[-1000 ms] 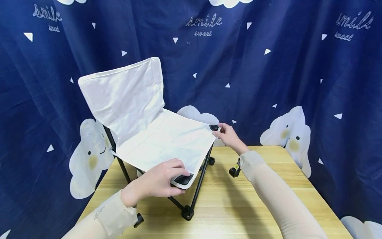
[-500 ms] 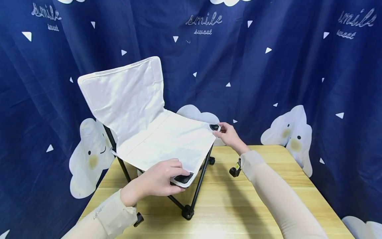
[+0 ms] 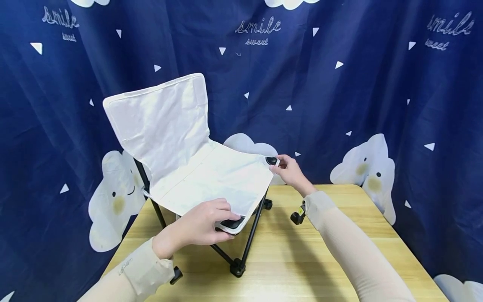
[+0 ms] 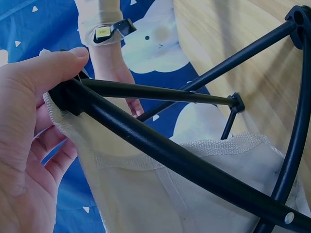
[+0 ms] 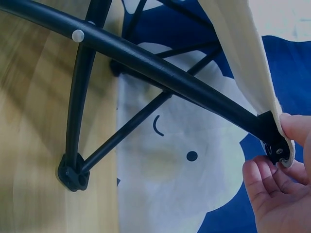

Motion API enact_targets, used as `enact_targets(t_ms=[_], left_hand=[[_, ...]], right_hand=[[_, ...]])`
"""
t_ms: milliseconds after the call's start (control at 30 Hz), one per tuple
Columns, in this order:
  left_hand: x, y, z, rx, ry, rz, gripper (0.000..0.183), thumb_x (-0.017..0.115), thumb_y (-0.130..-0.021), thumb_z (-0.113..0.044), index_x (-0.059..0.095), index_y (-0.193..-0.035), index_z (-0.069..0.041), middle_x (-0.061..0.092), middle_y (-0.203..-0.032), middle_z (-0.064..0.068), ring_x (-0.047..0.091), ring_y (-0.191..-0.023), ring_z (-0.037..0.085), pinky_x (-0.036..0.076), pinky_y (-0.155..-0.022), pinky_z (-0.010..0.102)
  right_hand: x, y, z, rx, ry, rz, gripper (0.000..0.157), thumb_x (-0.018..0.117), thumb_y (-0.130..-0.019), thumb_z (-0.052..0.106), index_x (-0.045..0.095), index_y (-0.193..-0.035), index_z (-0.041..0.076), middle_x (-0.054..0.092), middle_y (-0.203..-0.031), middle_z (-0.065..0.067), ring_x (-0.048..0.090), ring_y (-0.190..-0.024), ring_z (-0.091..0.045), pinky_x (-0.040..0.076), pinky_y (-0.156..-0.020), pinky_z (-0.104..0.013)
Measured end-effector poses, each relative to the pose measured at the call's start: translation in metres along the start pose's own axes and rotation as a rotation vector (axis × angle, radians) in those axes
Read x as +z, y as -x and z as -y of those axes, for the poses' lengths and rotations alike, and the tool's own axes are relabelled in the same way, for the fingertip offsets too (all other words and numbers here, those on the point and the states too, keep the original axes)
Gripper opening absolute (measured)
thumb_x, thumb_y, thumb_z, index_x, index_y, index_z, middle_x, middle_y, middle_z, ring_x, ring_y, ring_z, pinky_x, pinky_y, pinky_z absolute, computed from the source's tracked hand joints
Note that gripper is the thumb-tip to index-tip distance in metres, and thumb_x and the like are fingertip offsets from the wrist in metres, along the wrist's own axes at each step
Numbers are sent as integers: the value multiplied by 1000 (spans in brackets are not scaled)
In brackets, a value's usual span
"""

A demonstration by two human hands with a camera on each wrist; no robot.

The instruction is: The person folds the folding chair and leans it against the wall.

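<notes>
A small folding chair stands on the left half of the desk, toward its far edge, its back turned to the far left and its seat facing near right. Its cream cloth forms a tall backrest with a stitched hem and a seat that slopes down toward the near side; the cloth is pulled over a thin black tube frame whose crossed legs end in black plastic feet on the wood. Each front corner of the seat has a black plastic socket sewn into the fabric. The left hand takes the near front corner, fingers curled over the cloth and thumb beneath, so the grip pinches that corner where the tube end sits. The right hand holds the far front corner, thumb and fingertips pinching the fabric edge around the black socket. Both arms wear pale beige sleeves with small black clips at the wrists. The desk is light wood with a visible grain. Behind it hangs a dark blue curtain printed with white clouds with faces, small white triangles and the words "smile sweet"
</notes>
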State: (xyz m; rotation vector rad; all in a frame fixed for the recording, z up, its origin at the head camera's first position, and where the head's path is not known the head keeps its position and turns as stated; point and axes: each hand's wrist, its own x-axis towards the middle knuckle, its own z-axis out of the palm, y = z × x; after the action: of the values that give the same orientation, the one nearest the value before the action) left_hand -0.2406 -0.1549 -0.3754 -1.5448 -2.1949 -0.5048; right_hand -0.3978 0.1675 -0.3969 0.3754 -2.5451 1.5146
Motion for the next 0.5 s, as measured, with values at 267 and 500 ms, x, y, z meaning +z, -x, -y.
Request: enact_targets(t_ms=[267,500], left_hand=[[-3,-3,1,-11,-20,8,39,96,-78,-20,81,-113,-11,71,-96,-5,61,-91,10,55,-79,23],[-5,-4,1,-43,-11,20,40,97,-78,-19,81,-113,-11,71,-97,-6,61,-92,10,56,-80,25]], right_hand=[[-2,1,4,-7,-3,-14,51,71,-104,17,57,-146,-9,66,-110,-19,58,-98,-26,49,-81,-28],[-1,3,7,-15,22,-18,51,71,-104,16,57,-147,-9,67,-112,-21,59,-99,-27,48,-82,-28]])
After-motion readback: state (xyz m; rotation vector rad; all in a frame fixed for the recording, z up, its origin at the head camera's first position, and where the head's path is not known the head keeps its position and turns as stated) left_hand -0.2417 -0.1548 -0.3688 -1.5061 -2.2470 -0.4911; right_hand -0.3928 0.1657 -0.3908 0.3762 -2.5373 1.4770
